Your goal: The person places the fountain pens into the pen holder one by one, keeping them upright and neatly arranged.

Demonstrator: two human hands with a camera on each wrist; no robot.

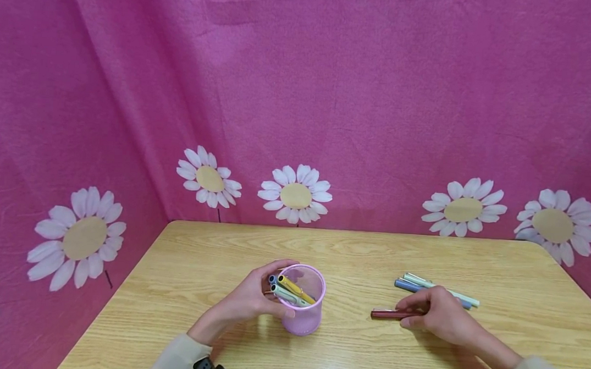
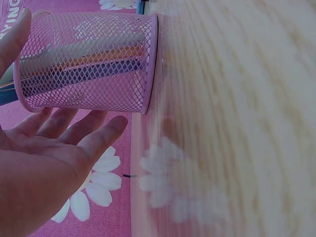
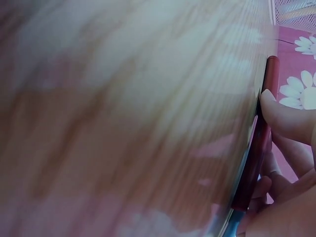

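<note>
A pink mesh pen holder point(image 1: 305, 322) stands upright on the table, with my left hand point(image 1: 246, 299) curved round its left side, thumb in front and fingers behind. Inside it lean a yellow pen point(image 1: 296, 288), a pale green pen point(image 1: 285, 295) and a blue pen point(image 1: 272, 279). In the left wrist view, the fingers point(image 2: 91, 132) lie along the mesh wall. To the right, my right hand point(image 1: 438, 316) pinches a dark red pen point(image 1: 383, 315) between thumb and fingers. The right wrist view has this red pen point(image 3: 253, 165) lying close along the tabletop.
Just beyond the right hand, a blue pen point(image 1: 408, 286) and a pale green pen point(image 1: 465, 297) lie side by side. The wooden table point(image 1: 213, 247) meets a magenta cloth point(image 1: 368, 110) with printed daisies at its back and sides.
</note>
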